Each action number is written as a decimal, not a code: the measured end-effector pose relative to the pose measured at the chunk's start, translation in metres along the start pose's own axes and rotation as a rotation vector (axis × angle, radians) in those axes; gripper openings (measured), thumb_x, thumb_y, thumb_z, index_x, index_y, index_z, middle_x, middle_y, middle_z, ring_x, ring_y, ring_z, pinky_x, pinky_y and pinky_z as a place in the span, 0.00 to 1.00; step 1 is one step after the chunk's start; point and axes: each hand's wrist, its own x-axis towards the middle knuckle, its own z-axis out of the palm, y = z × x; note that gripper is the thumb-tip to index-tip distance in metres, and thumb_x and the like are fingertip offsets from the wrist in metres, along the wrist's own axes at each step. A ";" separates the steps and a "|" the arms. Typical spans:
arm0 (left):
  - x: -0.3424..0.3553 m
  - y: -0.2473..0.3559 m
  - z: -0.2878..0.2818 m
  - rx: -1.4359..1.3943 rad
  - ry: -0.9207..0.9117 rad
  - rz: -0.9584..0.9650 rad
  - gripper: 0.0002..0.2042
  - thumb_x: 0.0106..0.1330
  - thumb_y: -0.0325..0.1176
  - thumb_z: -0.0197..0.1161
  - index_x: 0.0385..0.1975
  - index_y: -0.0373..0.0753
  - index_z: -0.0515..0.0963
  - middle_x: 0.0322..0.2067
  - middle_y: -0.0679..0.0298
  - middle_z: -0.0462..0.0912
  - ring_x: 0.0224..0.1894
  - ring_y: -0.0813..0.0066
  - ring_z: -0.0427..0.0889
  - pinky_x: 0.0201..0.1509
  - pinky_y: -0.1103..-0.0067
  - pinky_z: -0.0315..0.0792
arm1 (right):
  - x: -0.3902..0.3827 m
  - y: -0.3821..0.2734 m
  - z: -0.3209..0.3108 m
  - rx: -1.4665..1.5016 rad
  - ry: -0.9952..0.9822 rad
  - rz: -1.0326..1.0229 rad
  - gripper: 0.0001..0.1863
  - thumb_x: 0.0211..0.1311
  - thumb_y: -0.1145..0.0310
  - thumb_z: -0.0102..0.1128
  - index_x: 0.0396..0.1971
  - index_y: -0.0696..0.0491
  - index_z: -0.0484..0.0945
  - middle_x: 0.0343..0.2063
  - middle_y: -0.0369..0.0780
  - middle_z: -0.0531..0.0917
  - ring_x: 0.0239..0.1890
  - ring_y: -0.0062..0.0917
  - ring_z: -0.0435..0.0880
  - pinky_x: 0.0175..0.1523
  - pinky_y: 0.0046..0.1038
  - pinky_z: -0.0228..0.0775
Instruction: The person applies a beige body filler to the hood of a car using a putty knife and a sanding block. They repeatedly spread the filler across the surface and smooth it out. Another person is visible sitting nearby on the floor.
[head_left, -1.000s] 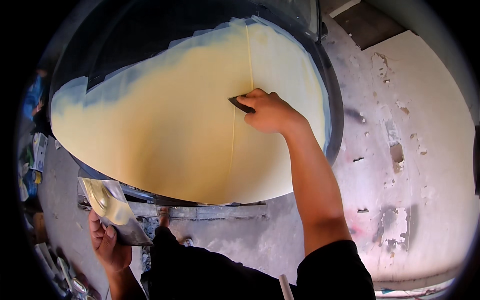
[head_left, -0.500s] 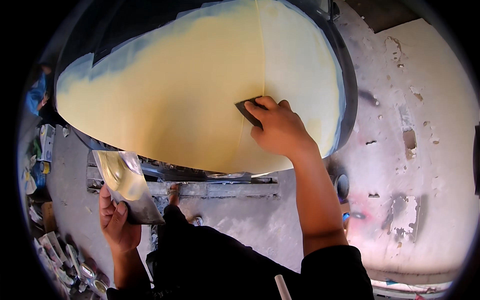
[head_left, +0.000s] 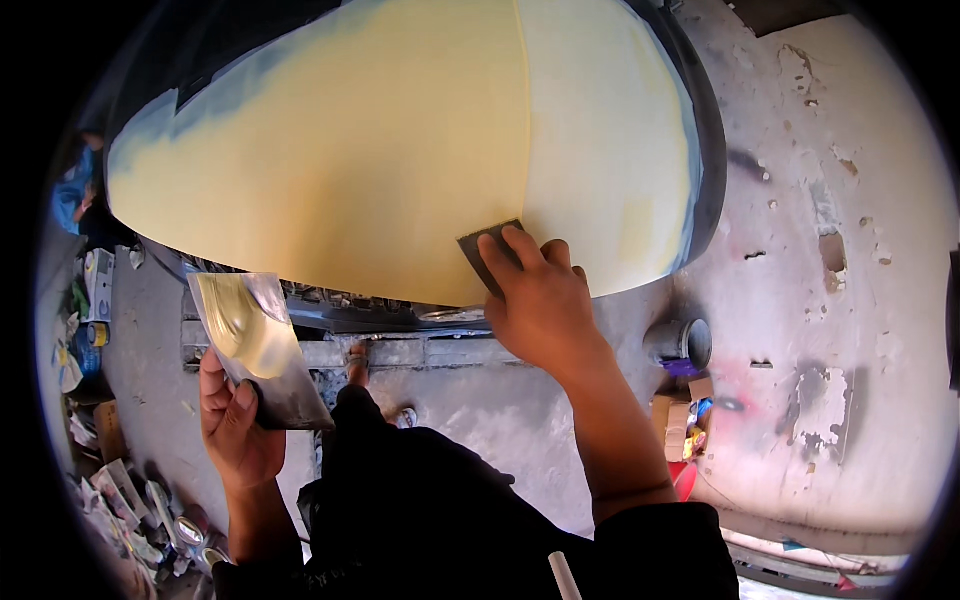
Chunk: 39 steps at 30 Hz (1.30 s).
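Observation:
A large curved panel (head_left: 360, 150), coated pale yellow with bluish edges and dark upper parts, fills the top of the view. My right hand (head_left: 530, 290) is closed on a small dark flat spreader (head_left: 478, 247), pressed on the panel near its lower edge, where a thin ridge divides yellow from paler coating. Below the panel's lower left, my left hand (head_left: 240, 430) grips a metal plate (head_left: 305, 395) bearing a glossy blob of yellow paste (head_left: 245, 325).
A bucket (head_left: 672, 340) and cardboard boxes (head_left: 672, 425) stand right, beside a peeling, stained wall (head_left: 840, 200). Assorted clutter (head_left: 130, 510) lines the left, where someone in blue (head_left: 72, 190) is partly visible. My foot (head_left: 356, 365) shows below the panel.
My right hand has moved down along the ridge toward the panel's lower edge, leaving paler coating to its right. The left hand with the plate sits higher in view; the panel has shifted upward.

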 end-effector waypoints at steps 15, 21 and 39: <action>-0.014 0.000 0.001 -0.011 -0.021 -0.016 0.26 0.63 0.24 0.53 0.62 0.34 0.57 0.58 0.57 0.68 0.60 0.66 0.68 0.65 0.69 0.61 | -0.059 -0.034 0.037 0.025 -0.003 0.112 0.35 0.41 0.67 0.66 0.55 0.46 0.67 0.55 0.37 0.65 0.46 0.40 0.69 0.38 0.41 0.71; -0.019 -0.001 0.004 -0.014 -0.011 -0.030 0.25 0.63 0.24 0.54 0.61 0.34 0.58 0.57 0.56 0.69 0.59 0.66 0.68 0.64 0.70 0.61 | -0.079 -0.038 0.054 -0.018 0.029 0.134 0.36 0.41 0.65 0.67 0.56 0.45 0.66 0.57 0.37 0.64 0.47 0.42 0.68 0.40 0.42 0.70; -0.011 -0.039 0.075 -0.281 0.020 -0.226 0.23 0.64 0.21 0.50 0.60 0.38 0.59 0.55 0.57 0.71 0.57 0.66 0.71 0.62 0.68 0.64 | -0.090 -0.045 0.010 0.879 0.262 -0.377 0.30 0.47 0.68 0.67 0.55 0.49 0.72 0.61 0.44 0.64 0.55 0.48 0.66 0.57 0.43 0.63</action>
